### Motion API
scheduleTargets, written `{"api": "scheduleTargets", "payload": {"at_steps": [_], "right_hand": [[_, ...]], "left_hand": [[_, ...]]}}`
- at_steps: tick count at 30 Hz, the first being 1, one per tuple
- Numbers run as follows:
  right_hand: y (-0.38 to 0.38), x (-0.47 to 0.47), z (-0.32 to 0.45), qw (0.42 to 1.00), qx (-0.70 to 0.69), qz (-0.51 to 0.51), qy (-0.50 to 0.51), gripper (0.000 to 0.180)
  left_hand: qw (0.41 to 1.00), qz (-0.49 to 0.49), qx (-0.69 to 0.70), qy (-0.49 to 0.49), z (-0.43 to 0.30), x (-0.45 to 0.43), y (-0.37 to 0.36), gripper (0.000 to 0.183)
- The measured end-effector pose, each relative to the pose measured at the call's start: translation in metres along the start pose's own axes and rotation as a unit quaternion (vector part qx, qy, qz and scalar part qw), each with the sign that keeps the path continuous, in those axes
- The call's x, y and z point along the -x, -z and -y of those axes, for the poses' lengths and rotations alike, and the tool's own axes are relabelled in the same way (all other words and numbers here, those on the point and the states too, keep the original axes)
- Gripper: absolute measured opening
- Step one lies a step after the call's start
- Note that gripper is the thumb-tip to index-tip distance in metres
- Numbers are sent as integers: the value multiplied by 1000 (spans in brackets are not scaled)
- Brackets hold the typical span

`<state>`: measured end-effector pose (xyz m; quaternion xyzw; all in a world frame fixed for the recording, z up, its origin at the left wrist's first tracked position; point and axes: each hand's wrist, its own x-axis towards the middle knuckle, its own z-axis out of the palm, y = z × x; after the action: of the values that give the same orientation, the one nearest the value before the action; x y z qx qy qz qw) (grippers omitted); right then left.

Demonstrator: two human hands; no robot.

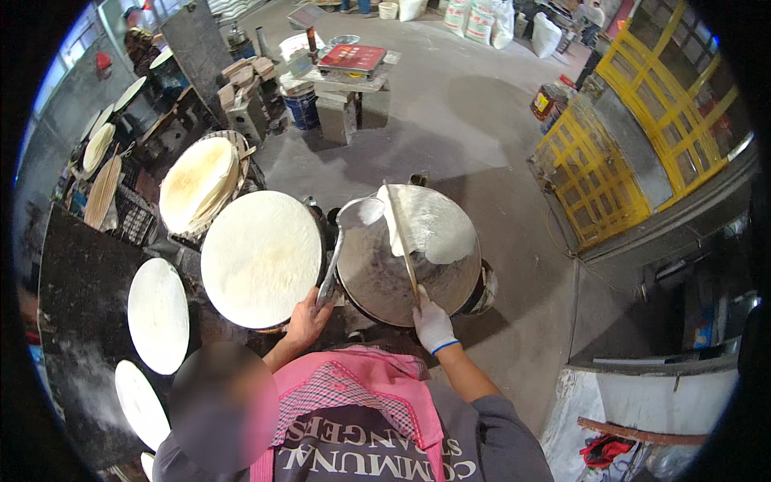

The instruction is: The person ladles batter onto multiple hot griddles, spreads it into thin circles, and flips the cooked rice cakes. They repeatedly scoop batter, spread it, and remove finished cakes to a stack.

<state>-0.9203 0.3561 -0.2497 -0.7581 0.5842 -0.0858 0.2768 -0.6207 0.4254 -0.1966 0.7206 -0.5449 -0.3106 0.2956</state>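
Note:
My bare left hand (309,318) grips the handle of a metal ladle (361,212), whose bowl is over the left rim of a round griddle (385,283). In my right hand (432,324), which wears a white glove, is a long thin stick (405,241) that reaches across the griddle. White batter (433,223) covers the far part of that griddle, with a thicker fold along the stick's left side. To the left, a second griddle is covered by a large pale flatbread (262,259).
A basket holds stacked flatbreads (197,181) at the far left of the griddles. More round flatbreads (158,316) lie along the left. A red-topped scale (352,59) stands on a small table ahead. Yellow lattice panels (593,175) are at right. Another person (141,45) is at upper left.

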Motion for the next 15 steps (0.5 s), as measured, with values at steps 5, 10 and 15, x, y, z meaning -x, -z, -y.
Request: {"api": "scheduleTargets", "payload": {"at_steps": [5, 10, 15], "right_hand": [[32, 1, -35, 993, 5, -99, 66, 49], [58, -52, -57, 998, -34, -42, 43, 48], [46, -6, -54, 990, -34, 47, 132, 55]], "left_hand": [[993, -72, 76, 60, -20, 39, -8, 24], [968, -124, 187, 112, -29, 61, -19, 20], [945, -165, 212, 189, -17, 92, -39, 22]]}}
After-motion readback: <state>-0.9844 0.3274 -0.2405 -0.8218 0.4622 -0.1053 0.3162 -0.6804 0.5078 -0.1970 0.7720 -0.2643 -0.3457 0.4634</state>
